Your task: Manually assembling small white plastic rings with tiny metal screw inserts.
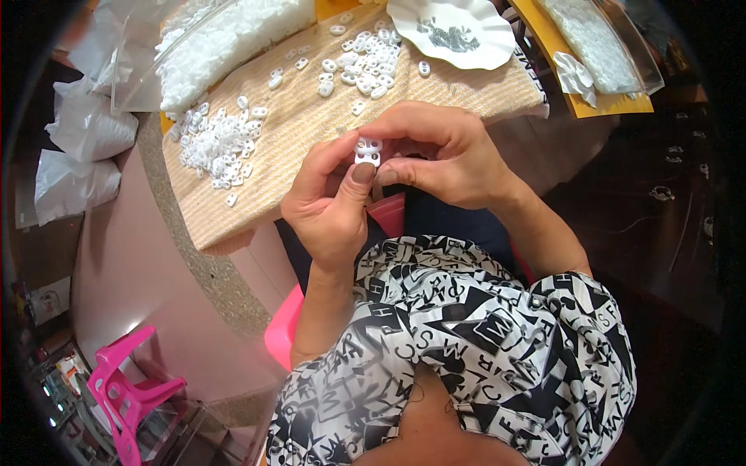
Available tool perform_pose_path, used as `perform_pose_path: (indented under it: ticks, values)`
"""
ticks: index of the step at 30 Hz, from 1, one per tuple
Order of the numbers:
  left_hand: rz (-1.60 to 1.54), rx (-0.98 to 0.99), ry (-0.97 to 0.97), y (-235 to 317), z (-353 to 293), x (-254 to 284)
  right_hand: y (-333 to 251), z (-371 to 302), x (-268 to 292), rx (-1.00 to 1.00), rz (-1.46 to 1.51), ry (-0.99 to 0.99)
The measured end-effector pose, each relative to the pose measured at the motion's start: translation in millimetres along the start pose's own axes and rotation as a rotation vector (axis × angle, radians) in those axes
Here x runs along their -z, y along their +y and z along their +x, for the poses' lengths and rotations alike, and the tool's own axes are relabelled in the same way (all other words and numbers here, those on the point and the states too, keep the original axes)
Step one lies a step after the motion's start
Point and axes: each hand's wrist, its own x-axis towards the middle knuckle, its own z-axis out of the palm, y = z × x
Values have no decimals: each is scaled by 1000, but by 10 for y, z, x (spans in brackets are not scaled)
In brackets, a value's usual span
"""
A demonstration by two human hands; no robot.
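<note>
Starting at the far left, see white plastic bags (92, 124) one above another, and lower down a pink plastic chair (128, 388). Moving right, come to a clear bin (136, 101) heaped with white pieces, then, on the cloth-covered tabletop (284, 140), to a spread pile of small white pieces (217, 144).

Near the middle, find the left hand (330, 206) raised by the tabletop's near edge, pinching a white holed piece (367, 155) between thumb and forefinger. Beyond, on the tabletop, note a looser cluster of rounder white pieces (365, 66). Locate the held piece between both hands, apparently made of two parts, one over the other. Judge likely light and stiff, hard plastic by the look, smooth enough to slip and small enough to drop easily; unlikely to crack under a gentle squeeze. Take hold by the outer side edges, thumb pad opposite fingertip, leaving the dark round holes uncovered.

Just right of the piece, see the right hand (458, 151) curled, forefinger and thumb bent in close; whether pressing on the piece or only beside, cannot tell. Farther right, see a white wavy-edged dish (493, 51) holding dark-grey bits (451, 37), then another clear bin (643, 66).
</note>
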Motion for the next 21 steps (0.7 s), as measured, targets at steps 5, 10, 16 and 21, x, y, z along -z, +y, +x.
perform_pose_path:
  ticks: [5, 10, 16, 21]
  values:
    - [-37, -3, -102, 19, 3, 85, 26, 17, 25, 122, -125, -13]
    - [-26, 31, -107, 54, 15, 108, 12, 27, 30, 238, -228, -10]
    - [60, -70, -64, 45, 9, 73, -33, 4, -35, 339, -314, 27]
    - [136, -122, -14, 39, -26, 31, -43, -9, -52, 364, -311, 32]
